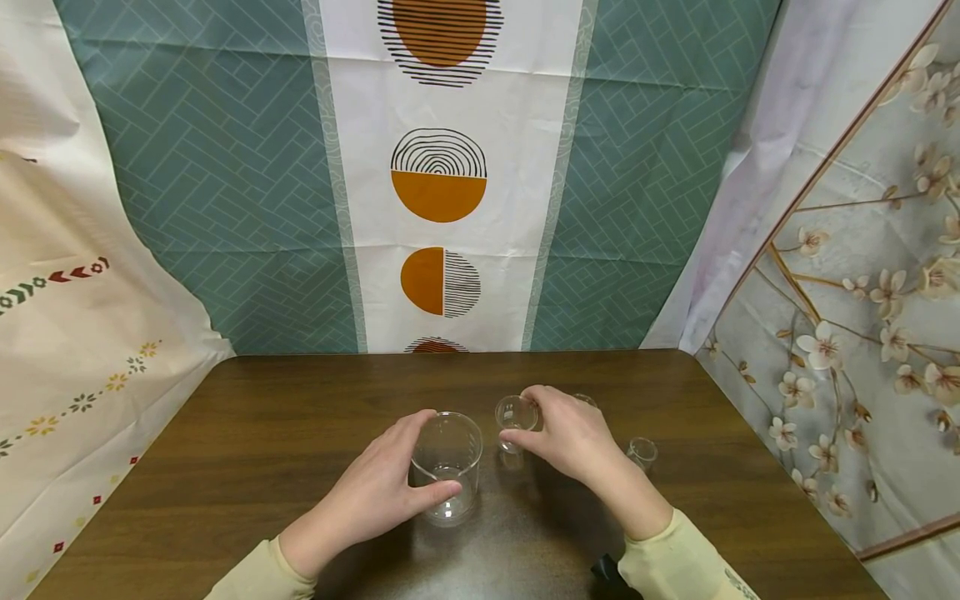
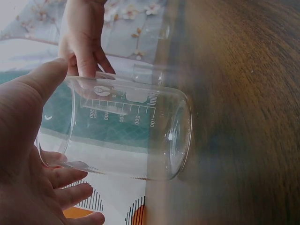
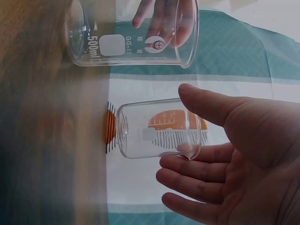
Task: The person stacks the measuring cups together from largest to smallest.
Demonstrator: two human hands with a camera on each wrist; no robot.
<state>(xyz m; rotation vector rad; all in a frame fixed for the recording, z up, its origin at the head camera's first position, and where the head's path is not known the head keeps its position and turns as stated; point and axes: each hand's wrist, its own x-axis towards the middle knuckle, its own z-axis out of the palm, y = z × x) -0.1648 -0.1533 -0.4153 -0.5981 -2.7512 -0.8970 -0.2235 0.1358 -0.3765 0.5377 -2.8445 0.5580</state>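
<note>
My left hand holds a large clear glass beaker near its rim, thumb across the front and fingers at the far side. White volume marks and 500ml print show on this beaker's wall in the right wrist view. Just to the right, my right hand spans the rim of a smaller glass beaker between thumb and index finger. The other right fingers extend below it in the right wrist view. Both beakers look empty and upright, side by side with a narrow gap.
A small glass vessel stands to the right of my right forearm. Another glass rim shows behind the right hand, mostly hidden. The brown wooden table ends at a patterned curtain, with cloth hanging on both sides.
</note>
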